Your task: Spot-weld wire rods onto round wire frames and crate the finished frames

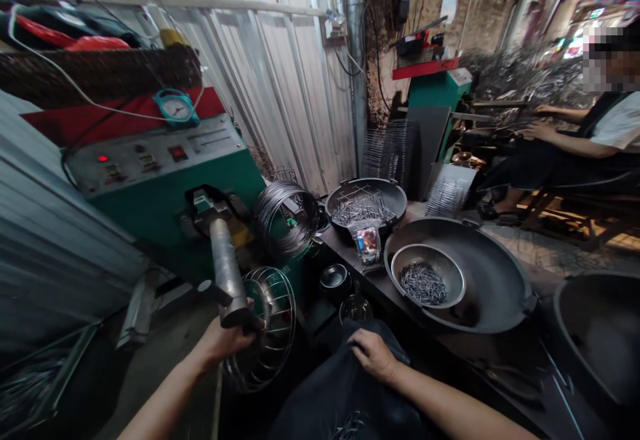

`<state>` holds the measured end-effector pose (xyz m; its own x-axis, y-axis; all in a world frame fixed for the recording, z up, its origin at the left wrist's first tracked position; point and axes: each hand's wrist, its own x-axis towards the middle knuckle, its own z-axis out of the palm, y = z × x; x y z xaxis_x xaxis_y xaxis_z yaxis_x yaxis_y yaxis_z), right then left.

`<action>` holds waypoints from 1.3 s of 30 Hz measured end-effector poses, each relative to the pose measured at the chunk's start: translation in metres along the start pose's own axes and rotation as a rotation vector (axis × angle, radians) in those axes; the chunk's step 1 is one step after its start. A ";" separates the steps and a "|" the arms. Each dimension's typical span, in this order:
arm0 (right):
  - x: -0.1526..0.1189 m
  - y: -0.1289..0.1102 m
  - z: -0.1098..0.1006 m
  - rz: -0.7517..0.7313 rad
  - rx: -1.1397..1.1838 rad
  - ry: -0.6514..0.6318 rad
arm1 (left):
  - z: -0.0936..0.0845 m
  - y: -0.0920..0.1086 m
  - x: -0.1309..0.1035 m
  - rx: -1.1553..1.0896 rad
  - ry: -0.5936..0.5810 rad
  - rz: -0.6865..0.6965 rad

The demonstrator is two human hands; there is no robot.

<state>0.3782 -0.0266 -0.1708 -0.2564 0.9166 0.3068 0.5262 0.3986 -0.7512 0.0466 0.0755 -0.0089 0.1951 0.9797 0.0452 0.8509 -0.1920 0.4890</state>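
My left hand (230, 339) is at the lower end of the machine's thick metal arm (226, 267), its fingers partly hidden behind that end and closed at the rim of a round wire basket (285, 333). The basket hangs tilted beside the arm. My right hand (374, 355) rests on the dark apron (345, 387) over my lap, fingers curled; whether something small is in them is hidden. A few thin wire pieces (350, 425) lie on the apron at the bottom edge.
A green machine (150, 203) stands left, with a wire coil (267, 217) beside it. Right are wide black pans (500, 273), a steel bowl (457, 273) of metal bits and a phone (369, 243). Another person (613, 127) sits at the far right.
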 end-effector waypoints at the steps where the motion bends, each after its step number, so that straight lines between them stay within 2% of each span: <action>1: 0.000 -0.001 0.000 0.001 0.000 -0.005 | 0.005 0.004 -0.008 -0.002 -0.001 0.008; 3: 0.001 -0.002 0.001 0.001 0.001 -0.009 | 0.019 0.012 -0.022 -0.026 0.014 0.013; 6: 0.000 -0.004 0.001 0.001 0.003 -0.008 | 0.045 0.017 -0.034 -0.129 0.128 -0.057; 10: -0.004 -0.005 0.002 0.004 0.008 0.006 | 0.080 0.012 -0.031 -0.231 0.305 -0.216; 13: -0.004 -0.006 0.002 0.026 0.037 0.007 | 0.096 0.013 -0.025 -0.242 0.380 -0.309; 16: 0.013 -0.011 -0.005 0.163 0.168 0.031 | 0.101 0.022 -0.025 -0.288 0.396 -0.356; 19: 0.052 -0.029 -0.018 0.287 0.331 0.092 | 0.102 0.028 -0.032 -0.373 0.388 -0.344; 22: 0.099 -0.055 -0.028 0.222 0.408 0.084 | 0.106 0.024 -0.041 -0.381 0.438 -0.394; 26: 0.138 -0.083 -0.022 0.173 0.451 -0.057 | 0.120 0.009 -0.053 -0.393 0.508 -0.493; 32: 0.136 -0.102 -0.007 0.163 0.458 -0.237 | 0.141 0.003 -0.065 -0.502 0.531 -0.310; 36: 0.128 -0.112 -0.009 0.198 0.475 -0.353 | 0.148 0.005 -0.065 -0.541 0.519 -0.274; 39: 0.127 -0.118 -0.009 0.211 0.481 -0.371 | 0.153 0.006 -0.061 -0.614 0.529 -0.263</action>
<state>0.2906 0.0432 -0.0384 -0.4955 0.8679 -0.0341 0.1959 0.0734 -0.9779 0.1141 0.0061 -0.1418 -0.3550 0.9153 0.1904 0.3913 -0.0395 0.9194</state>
